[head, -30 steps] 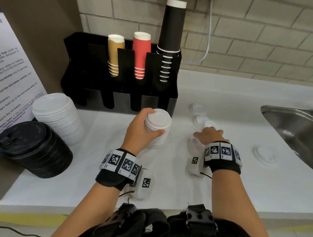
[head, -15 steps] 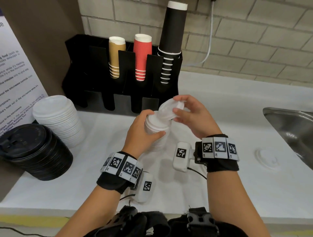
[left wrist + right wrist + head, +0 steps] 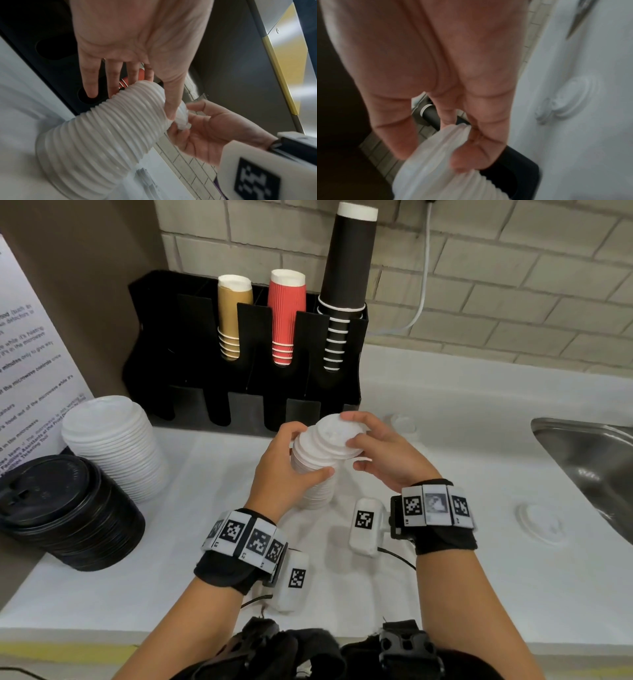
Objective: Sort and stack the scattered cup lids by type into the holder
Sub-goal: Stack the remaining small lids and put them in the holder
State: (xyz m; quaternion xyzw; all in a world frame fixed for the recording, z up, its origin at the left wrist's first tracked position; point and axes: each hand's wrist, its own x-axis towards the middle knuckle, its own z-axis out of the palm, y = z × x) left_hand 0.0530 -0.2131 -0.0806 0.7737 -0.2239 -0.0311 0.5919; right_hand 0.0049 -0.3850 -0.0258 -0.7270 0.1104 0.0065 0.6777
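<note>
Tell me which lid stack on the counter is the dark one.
The black lid stack at the counter's near left corner. The large white stack beside it and the small white stack that the left hand holds are both white.

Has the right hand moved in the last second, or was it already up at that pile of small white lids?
Yes. The right hand has left the counter, where it was reaching for loose lids, and moved left and up, toward the black cup holder, bringing a lid onto the stack.

Each bare forearm wears a black wrist cuff (image 3: 233, 571) ringed with white tiles bearing black square codes; a white pod (image 3: 364, 525) with one code hangs beside it, trailing what looks like a thin black cable
</note>
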